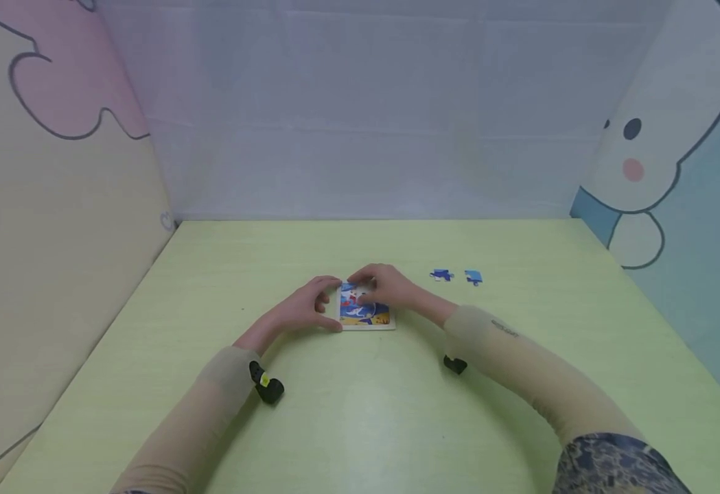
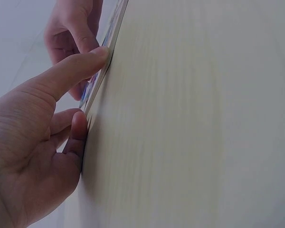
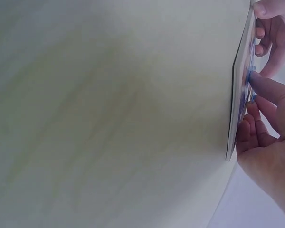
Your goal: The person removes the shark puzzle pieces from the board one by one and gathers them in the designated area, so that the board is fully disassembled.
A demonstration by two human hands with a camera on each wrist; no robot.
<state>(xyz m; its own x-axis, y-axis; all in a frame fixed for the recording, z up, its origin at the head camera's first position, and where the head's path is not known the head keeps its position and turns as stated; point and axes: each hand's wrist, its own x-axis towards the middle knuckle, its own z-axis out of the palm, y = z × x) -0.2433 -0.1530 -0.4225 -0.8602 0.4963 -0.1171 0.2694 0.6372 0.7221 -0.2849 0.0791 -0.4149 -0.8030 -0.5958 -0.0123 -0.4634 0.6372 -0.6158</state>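
At frame centre, the left hand (image 1: 300, 307) grips the rectangular, pale-rimmed jigsaw tray (image 1: 368, 328) between spread thumb and forefinger; the right hand (image 1: 390, 285) pinches a thin blue piece (image 3: 254, 98). Right of centre, knobbed flat pieces (image 1: 441, 275) lie on the wood-grained tabletop (image 1: 360, 405).

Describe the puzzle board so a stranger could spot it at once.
On the pale green table, find the left hand: it grips the puzzle board. Its pale frame and colourful picture set it apart from the two loose pieces farther right.
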